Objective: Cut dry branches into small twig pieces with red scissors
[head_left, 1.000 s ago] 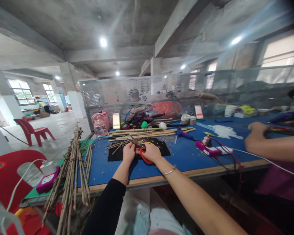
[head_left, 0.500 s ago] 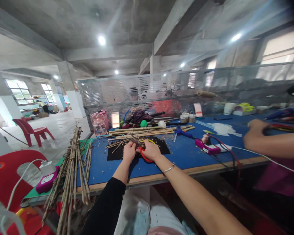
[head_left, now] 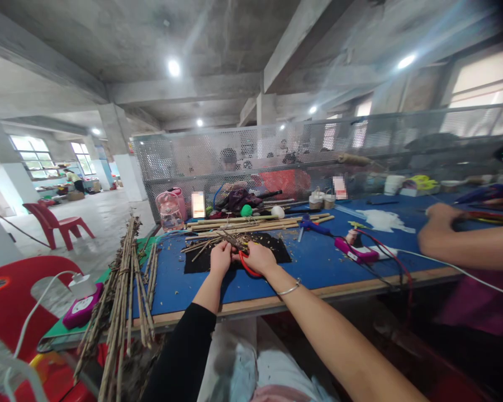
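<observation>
My right hand point(head_left: 257, 259) is closed round a pair of scissors point(head_left: 250, 268) with a curved red handle and a bit of yellow showing; the dark blades point away to the left. Close beside it, my left hand point(head_left: 221, 258) is pinched shut near the blades, and what lies between its fingers is too small to make out. Both hands are over a black mat point(head_left: 197, 263) strewn with small plant scraps. Several thin cut sticks point(head_left: 199, 245) rest on the mat's left side, just beyond my left hand.
Longer sticks point(head_left: 260, 225) lie across the blue table point(head_left: 167, 285). A bundle of dry stalks point(head_left: 123, 279) hangs over its left edge. To the right are a blue glue gun point(head_left: 316, 226), a purple power strip point(head_left: 355, 251) with cables, and a co-worker's arm point(head_left: 469, 243). A perforated metal screen point(head_left: 171, 162) stands behind.
The scissors' handles have come together in my right hand, with less of the yellow one showing. My left hand stays in nearly the same place.
</observation>
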Available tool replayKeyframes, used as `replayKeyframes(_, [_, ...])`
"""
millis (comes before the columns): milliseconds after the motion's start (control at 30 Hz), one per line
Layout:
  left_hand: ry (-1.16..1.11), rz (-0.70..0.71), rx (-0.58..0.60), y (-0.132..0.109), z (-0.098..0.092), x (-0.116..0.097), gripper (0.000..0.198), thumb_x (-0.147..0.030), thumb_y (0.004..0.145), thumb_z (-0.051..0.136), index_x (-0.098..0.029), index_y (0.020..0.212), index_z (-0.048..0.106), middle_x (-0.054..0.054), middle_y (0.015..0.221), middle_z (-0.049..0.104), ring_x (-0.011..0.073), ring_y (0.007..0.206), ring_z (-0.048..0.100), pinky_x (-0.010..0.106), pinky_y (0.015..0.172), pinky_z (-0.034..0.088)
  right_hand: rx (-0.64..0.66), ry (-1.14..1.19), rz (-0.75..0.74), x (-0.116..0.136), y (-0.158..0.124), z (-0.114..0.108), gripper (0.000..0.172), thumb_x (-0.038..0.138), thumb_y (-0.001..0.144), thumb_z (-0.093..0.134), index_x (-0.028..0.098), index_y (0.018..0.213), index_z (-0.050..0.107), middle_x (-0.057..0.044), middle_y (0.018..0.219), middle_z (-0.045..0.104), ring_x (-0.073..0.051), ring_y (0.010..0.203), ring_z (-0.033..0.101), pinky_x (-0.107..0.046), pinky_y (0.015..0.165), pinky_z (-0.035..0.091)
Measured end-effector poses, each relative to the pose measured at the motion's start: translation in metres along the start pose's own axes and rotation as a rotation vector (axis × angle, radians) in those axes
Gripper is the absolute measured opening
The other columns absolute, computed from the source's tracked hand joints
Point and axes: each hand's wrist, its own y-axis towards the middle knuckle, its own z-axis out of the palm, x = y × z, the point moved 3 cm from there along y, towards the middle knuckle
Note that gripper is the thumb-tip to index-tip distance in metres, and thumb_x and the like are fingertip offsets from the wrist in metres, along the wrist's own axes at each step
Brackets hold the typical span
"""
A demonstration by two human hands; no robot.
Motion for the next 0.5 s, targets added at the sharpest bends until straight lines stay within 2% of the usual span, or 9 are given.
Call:
replayKeyframes(300, [0.161, 0.054, -0.074, 0.0008, -0.0078, -0.0031, 0.023, -0.030, 0.073, 0.047, -0.016, 0.057, 0.056, 0.000, 0.052, 0.054, 0.0107, 0.050, 0.047, 0.020, 0.051, 0.035, 0.013, -0.013, 0.004, -0.0042, 0.0037, 0.0072, 0.065, 0.077, 0.064, 0.039, 0.019, 0.089, 0.056, -0.012, 0.089, 0.065, -0.026, 0.082, 0.062, -0.032, 0.066, 0.044])
replayKeyframes(500, [0.222, 0.083, -0.036, 0.0017, -0.0076, -0.0028, 0.025, -0.030, 0.073, 0.046, -0.017, 0.054, 0.054, -0.001, 0.050, 0.051, 0.0110, 0.051, 0.046, 0.020, 0.052, 0.034, -0.058, -0.037, -0.031, -0.0045, 0.0027, 0.0054, 0.068, 0.077, 0.062, 0.042, 0.018, 0.094, 0.054, -0.011, 0.090, 0.065, -0.025, 0.085, 0.061, -0.030, 0.069, 0.043])
